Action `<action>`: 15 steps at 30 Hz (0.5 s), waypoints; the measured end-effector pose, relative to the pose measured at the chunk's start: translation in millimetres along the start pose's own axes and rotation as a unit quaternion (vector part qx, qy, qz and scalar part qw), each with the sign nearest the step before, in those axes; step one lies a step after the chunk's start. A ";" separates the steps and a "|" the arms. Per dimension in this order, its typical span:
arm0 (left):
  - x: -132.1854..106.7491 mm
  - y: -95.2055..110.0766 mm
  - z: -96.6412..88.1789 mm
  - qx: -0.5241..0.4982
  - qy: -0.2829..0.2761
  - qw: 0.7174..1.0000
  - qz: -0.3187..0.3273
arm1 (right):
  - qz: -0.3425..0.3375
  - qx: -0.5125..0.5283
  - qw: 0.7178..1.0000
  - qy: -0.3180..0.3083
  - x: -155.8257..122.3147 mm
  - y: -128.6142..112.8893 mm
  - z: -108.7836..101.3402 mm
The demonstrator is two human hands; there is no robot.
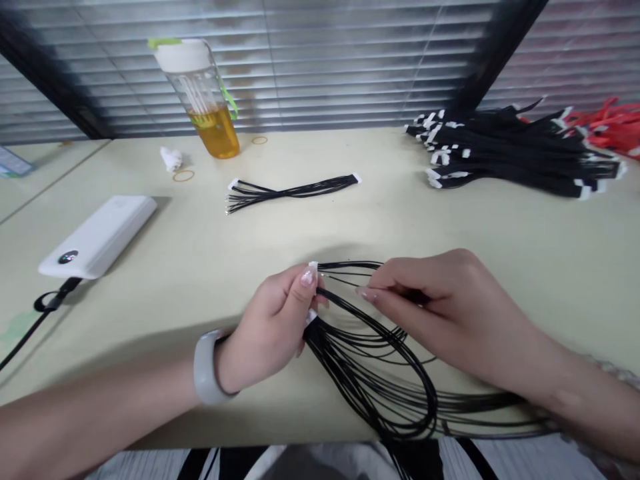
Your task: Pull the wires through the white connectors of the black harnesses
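My left hand (283, 313) grips a white connector (313, 267) between thumb and fingers, with black wires running out of it to the right. A second white connector (311, 316) shows just below the thumb, at the head of a thick bundle of black wires (380, 380) that loops down past the table's front edge. My right hand (440, 300) pinches a single thin black wire (345, 280) between thumb and forefinger. That wire's bare metal tip lies close to the connector's face; whether it touches is too small to tell.
Beyond my hands lies a short black wire harness (295, 190). A pile of black harnesses (510, 150) and red ones (613, 123) sits at the back right. On the left are a white power bank (103, 233) with cable, a bottle (203, 100) and crumpled tissue (171, 159).
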State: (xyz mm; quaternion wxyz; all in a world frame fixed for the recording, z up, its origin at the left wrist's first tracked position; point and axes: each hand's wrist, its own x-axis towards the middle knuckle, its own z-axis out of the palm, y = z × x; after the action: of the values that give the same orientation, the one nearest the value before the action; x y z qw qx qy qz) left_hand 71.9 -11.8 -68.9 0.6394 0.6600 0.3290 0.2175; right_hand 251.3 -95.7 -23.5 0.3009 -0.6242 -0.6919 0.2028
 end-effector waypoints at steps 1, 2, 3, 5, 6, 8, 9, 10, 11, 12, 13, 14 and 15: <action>-0.1 -0.1 -0.1 0.001 -0.003 1.000 0.005 | 0.001 0.002 1.000 -0.004 0.3 0.3 -0.5; -0.1 0.0 -0.1 0.005 -0.005 1.000 0.013 | 0.003 0.003 1.000 -0.005 0.6 0.7 -0.8; 0.0 0.1 -0.2 0.013 -0.006 1.000 0.023 | 0.003 0.003 1.000 -0.006 0.8 1.2 -1.0; 0.5 0.7 -0.5 0.031 -0.007 0.998 0.045 | 0.003 0.002 1.000 -0.008 1.2 2.0 -0.8; 0.8 1.1 -0.6 0.039 -0.007 0.998 0.053 | 0.004 0.002 1.000 -0.011 1.3 2.2 -0.6; 1.4 1.6 -0.8 0.053 -0.008 0.997 0.061 | 0.005 0.000 1.000 -0.016 1.8 2.1 -0.1; 1.5 1.8 -0.9 0.058 -0.009 0.996 0.063 | 0.005 -0.002 1.000 -0.018 2.1 2.0 0.1; 1.6 2.0 -0.9 0.063 -0.010 0.996 0.066 | 0.004 -0.004 1.000 -0.019 2.4 1.9 0.1; 1.5 2.1 -1.0 0.067 -0.011 0.995 0.069 | 0.003 -0.006 1.000 -0.021 2.6 1.8 0.1; 1.4 2.2 -1.0 0.071 -0.010 0.995 0.072 | 0.003 -0.007 1.000 -0.022 2.6 1.9 0.1; 1.2 2.3 -1.0 0.074 -0.011 0.994 0.075 | 0.003 -0.006 1.000 -0.023 2.6 2.1 0.0; 1.1 2.5 -1.0 0.077 -0.010 0.994 0.077 | 0.003 -0.004 1.000 -0.025 2.4 2.4 -0.2; 0.9 2.6 -1.1 0.079 -0.009 0.994 0.077 | 0.002 -0.002 1.000 -0.025 2.1 2.8 -0.2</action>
State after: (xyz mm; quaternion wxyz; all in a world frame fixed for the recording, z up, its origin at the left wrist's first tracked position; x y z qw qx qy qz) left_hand 72.1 -10.3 -66.4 0.5696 0.7338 0.2874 0.2335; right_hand 253.5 -93.3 -24.8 0.2815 -0.6210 -0.6985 0.2174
